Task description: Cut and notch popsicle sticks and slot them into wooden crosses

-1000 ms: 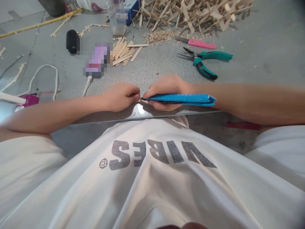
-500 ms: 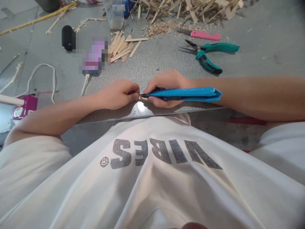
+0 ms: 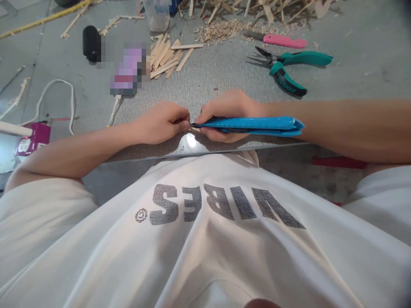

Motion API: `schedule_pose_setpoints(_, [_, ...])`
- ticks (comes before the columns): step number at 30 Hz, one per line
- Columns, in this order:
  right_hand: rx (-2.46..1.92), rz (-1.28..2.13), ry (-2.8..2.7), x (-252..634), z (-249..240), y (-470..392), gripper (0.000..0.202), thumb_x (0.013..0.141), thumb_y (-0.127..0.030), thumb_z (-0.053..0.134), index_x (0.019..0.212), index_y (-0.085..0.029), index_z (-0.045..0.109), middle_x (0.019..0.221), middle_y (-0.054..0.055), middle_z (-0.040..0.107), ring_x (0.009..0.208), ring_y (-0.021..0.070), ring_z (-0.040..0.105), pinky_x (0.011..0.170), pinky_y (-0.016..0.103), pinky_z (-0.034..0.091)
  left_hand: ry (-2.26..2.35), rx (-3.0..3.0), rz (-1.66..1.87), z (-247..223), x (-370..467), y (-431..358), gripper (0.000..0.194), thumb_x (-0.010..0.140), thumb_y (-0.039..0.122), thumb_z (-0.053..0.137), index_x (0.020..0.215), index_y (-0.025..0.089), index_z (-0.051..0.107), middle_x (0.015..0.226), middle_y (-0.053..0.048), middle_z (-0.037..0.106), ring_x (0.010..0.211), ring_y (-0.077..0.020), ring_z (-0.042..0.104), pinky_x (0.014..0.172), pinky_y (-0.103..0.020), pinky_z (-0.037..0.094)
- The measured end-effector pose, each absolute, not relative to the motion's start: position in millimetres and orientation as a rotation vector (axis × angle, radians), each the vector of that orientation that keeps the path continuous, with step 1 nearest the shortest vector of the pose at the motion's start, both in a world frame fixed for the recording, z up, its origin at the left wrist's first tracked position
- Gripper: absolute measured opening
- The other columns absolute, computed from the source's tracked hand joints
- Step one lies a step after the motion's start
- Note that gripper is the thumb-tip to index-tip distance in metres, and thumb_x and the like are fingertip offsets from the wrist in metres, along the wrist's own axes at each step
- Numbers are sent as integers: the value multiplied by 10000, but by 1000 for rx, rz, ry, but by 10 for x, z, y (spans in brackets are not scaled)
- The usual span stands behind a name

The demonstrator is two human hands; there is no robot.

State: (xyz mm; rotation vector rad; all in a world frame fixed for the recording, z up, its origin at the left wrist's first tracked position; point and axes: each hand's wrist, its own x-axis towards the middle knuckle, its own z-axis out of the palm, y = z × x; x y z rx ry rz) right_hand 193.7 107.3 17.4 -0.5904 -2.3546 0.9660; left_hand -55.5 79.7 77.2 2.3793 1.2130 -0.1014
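Observation:
My right hand (image 3: 231, 113) is wrapped round a blue utility knife (image 3: 257, 125) with a black front end that points left. Close by on the left, the fingertips of my left hand (image 3: 168, 122) are pinched together on a small piece of wooden stick (image 3: 194, 129). Only a sliver of that wood shows below the knife's tip, and the fingers cover the rest. The knife's tip meets the wood in the narrow gap between both hands, just above the table's front edge.
Flat wooden sticks (image 3: 163, 57) lie beside a blurred phone (image 3: 128, 70) with a white cable (image 3: 113, 112). Wood shavings (image 3: 218, 32), a pink-handled knife (image 3: 284, 40) and green-handled pliers (image 3: 289, 64) lie farther back. A black case (image 3: 91, 44) sits left, near a clear container (image 3: 157, 17).
The view has shifted slightly, so the objects at the back sit higher in it. Both hands keep their grips, with little visible movement between them.

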Motion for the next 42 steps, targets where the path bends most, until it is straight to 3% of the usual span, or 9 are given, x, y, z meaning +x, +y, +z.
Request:
schedule_pose_setpoints(3, [-323, 896, -2498, 1971, 208, 1071, 307, 916, -403, 684, 1145, -206, 739, 950, -9, 812, 801, 93, 681, 797, 192, 538, 1268, 2338, -96, 780, -532, 761, 238, 1009, 294, 565, 822, 205, 682, 683, 3, 575, 716, -167, 532, 757, -337, 349])
schedule_pose_setpoints(6, [-236, 828, -2534, 1997, 197, 1105, 319, 977, -454, 647, 1169, -203, 692, 959, 5, 797, 780, 90, 666, 787, 196, 547, 1282, 2277, -32, 781, -515, 731, 241, 1005, 267, 569, 786, 198, 642, 665, 15, 538, 700, -155, 497, 738, -331, 336])
schedule_pose_setpoints(12, [-295, 815, -2588, 1999, 181, 1176, 557, 997, -741, 625, 1117, -204, 707, 952, 11, 782, 791, 90, 657, 780, 207, 546, 1279, 2213, 4, 769, -516, 718, 242, 986, 262, 567, 758, 199, 620, 680, 8, 548, 724, -159, 506, 755, -342, 349])
schedule_pose_setpoints(20, [-226, 778, -2614, 2015, 242, 1129, 633, 1069, -811, 519, 1126, -203, 683, 922, 37, 763, 738, 102, 622, 756, 228, 543, 1312, 2218, 34, 713, -545, 727, 237, 981, 284, 572, 778, 201, 662, 705, -5, 603, 774, -178, 570, 781, -345, 401])
schedule_pose_setpoints(26, [-115, 761, -2550, 2026, 216, 1159, 489, 1102, -672, 558, 1139, -200, 681, 881, -6, 754, 696, 64, 591, 746, 195, 515, 1307, 2158, 76, 696, -546, 722, 230, 982, 287, 576, 783, 190, 638, 707, 12, 576, 723, -141, 512, 735, -308, 371])
schedule_pose_setpoints(33, [-71, 626, -2591, 2059, 267, 1126, 646, 1198, -718, 310, 1176, -163, 638, 882, -21, 699, 701, 45, 559, 745, 184, 493, 1325, 2151, 158, 641, -538, 720, 242, 971, 261, 603, 744, 180, 625, 673, 31, 532, 681, -114, 457, 699, -279, 326])
schedule_pose_setpoints(42, [30, 498, -2567, 2081, 261, 1095, 389, 1225, -502, 385, 1187, -173, 589, 899, -3, 701, 743, 73, 599, 701, 193, 451, 1303, 2158, 194, 608, -543, 723, 241, 977, 202, 630, 737, 179, 633, 652, 45, 540, 654, -110, 468, 691, -278, 338])
